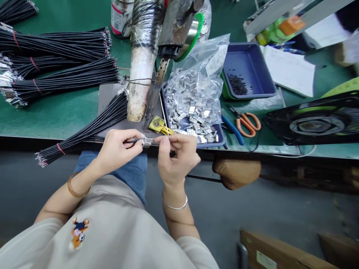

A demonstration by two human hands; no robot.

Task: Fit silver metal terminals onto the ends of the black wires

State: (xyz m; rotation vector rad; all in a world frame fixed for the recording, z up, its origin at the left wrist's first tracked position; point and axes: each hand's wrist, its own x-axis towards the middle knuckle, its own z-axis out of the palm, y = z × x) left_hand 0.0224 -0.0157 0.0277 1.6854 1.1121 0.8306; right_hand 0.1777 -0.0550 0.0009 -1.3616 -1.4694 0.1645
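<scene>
My left hand [117, 149] pinches a thin black cable [131, 141] near its end. My right hand [176, 153] pinches a small metal shell [148, 141] that sits on the cable's tip. Both hands are held together just in front of the bench edge, above my lap. Right behind them a blue tray [221, 140] holds a heap of the same metal shells [196, 123], spilling from a clear plastic bag [199, 74]. A bundle of black cables [89, 130] lies at my left, its ends hanging over the edge.
More tied cable bundles [58, 59] cover the green bench at the left. A wrapped machine head [151, 56] stands over a dark plate in the middle. Orange-handled scissors [248, 123], blue-handled pliers [232, 130], a second blue tray [249, 71] and a fan [316, 123] lie at the right.
</scene>
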